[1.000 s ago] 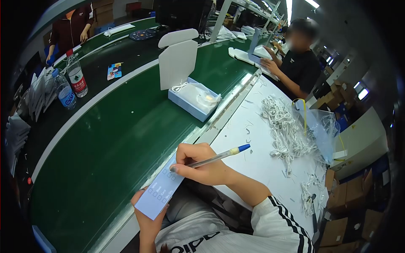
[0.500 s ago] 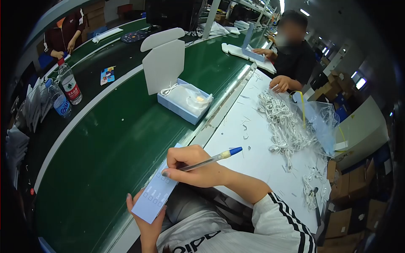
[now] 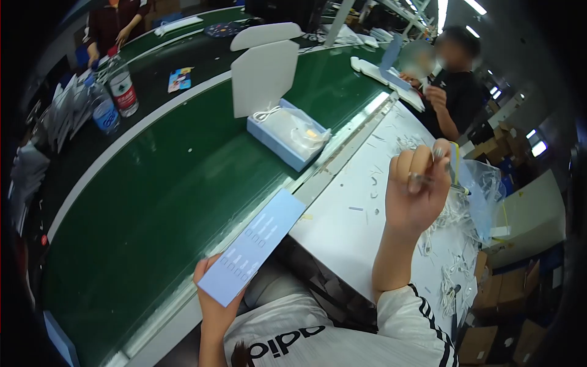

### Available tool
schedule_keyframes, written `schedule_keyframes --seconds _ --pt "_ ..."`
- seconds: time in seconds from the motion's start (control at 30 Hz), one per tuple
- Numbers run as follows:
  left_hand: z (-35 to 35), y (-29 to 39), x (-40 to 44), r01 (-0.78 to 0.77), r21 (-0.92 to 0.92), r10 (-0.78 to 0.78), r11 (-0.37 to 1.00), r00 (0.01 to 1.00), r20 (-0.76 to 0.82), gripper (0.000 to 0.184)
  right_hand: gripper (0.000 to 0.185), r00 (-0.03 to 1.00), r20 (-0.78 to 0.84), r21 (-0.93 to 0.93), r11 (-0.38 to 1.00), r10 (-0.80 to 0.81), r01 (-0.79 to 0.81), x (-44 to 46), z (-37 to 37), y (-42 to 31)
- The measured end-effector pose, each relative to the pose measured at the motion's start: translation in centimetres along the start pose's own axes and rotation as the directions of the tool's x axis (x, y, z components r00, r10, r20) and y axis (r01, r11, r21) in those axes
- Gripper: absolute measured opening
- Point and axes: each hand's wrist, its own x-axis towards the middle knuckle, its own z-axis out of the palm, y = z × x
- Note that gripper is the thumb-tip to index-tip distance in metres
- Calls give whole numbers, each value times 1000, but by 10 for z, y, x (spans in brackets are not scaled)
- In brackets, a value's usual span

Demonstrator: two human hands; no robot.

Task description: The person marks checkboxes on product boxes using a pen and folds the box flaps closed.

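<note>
A long light-blue box (image 3: 252,248) with printed checkboxes on its upward side is in my left hand (image 3: 214,300), gripped at its near end, over the edge of the green belt. My right hand (image 3: 419,183) is raised above the white table, away from the box, with its fingers curled around a pen (image 3: 460,189). The pen's outline is partly blurred and hidden by the fingers. On the belt stands an open blue box (image 3: 284,137) with its white lid up, a white cable and a plastic-wrapped item inside.
White cables (image 3: 449,223) and a clear plastic bag (image 3: 483,189) lie on the white table (image 3: 342,244). Two bottles (image 3: 124,92) stand at the left beyond the belt (image 3: 153,202). A co-worker (image 3: 455,85) sits at the far right; another person (image 3: 116,27) stands far left.
My right hand has lifted off the box and moved right and up with the pen, uncovering the upper checkboxes. My left hand still holds the box. The co-worker's hands have moved.
</note>
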Motion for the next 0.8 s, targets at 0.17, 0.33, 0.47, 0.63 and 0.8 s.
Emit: schedule_keyframes --seconds 0.17,0.33,0.47,0.63,0.8 --pt "-4 -2 2 48 -61 -46 997 998 38 85 17 903 314 -199 950 294 -240 -41 59 29" --pt "-6 8 8 53 76 -56 996 998 42 83 22 772 255 -423 785 583 -453 -53 63 65" --pt "-2 3 2 26 18 -27 999 1000 10 81 28 769 215 -588 708 602 -390 -58 69 64" --pt "-1 5 3 -20 13 20 1000 1000 3 77 30 828 235 -668 703 509 -243 -60 62 67" --pt "-4 10 7 63 45 -67 997 994 85 73 29 841 193 -650 708 505 -276 -60 61 69"
